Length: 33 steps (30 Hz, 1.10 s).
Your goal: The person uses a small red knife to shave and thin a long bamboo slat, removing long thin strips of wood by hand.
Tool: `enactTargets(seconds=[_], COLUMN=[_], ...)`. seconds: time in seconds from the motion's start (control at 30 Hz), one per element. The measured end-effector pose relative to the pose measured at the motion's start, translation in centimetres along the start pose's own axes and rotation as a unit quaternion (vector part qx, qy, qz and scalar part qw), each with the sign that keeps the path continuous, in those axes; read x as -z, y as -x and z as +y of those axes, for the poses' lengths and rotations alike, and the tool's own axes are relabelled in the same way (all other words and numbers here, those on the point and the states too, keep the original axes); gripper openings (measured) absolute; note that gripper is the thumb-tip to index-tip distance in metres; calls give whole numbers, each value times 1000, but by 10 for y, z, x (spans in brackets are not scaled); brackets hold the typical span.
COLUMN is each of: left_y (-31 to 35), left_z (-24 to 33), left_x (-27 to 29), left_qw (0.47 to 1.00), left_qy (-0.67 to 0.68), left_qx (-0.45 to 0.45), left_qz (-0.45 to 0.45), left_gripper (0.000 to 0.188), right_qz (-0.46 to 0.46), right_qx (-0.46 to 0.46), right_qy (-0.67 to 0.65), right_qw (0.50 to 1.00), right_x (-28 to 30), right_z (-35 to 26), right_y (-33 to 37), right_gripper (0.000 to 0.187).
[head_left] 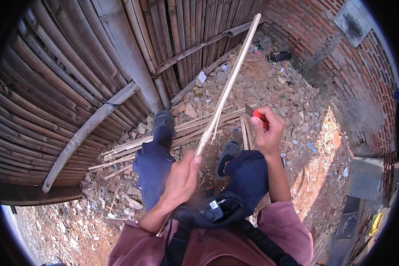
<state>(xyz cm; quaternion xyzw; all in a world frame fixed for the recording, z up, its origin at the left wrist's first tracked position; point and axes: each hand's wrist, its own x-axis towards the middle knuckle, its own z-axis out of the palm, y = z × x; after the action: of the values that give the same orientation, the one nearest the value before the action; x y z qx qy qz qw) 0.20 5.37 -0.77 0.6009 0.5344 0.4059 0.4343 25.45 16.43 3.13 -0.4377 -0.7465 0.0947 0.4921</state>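
Nearest, a person in a dusty-pink, short-sleeved shirt (281,221) wears a black fabric pouch (228,208) at the waist, with a small grey boxy device (213,212) in it. The left hand (181,177) grasps the near end of a long, pale, narrow wooden strip (230,84), fingers wrapped around it. The strip slants up over the ground, its other end pointing far and to the right. To its right, the right hand (270,131) is clenched on a red-handled knife (260,119), the dark grey blade turned toward the strip, with a gap between them in this view.

Below are navy trousers (154,166) and dark closed shoes, the left shoe (164,122) set farther out than the right shoe (227,159). Around the shoes, more pale thin strips (119,153) lie in a loose, crossing pile.

The surface is rough ground (303,142) of brown earth, broken stone and scattered litter, with a sunlit patch on the right. Along the left stands a curving wall of weathered grey-brown bamboo poles (44,106). At the far right rises a worn red-brick wall (297,26), with a flat grey panel (352,22) high up on it.
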Motion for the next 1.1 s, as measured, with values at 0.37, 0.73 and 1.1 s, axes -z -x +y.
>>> enactTargets(seconds=[0.37, 0.73, 1.1], left_y=[0, 5, 10], left_z=[9, 5, 6], left_x=[1, 3, 5], left_qw=[999, 1000, 999], left_qy=[21, 26, 40], left_qx=[24, 17, 12], left_qz=[2, -1, -12], left_gripper=[23, 26, 29], right_qz=[-125, -148, -146], right_qx=[166, 196, 209], right_qy=[5, 21, 7], right_qw=[978, 969, 967], right_x=[-32, -22, -19], right_z=[-14, -17, -28], right_y=[18, 14, 17], right_gripper=[41, 37, 37])
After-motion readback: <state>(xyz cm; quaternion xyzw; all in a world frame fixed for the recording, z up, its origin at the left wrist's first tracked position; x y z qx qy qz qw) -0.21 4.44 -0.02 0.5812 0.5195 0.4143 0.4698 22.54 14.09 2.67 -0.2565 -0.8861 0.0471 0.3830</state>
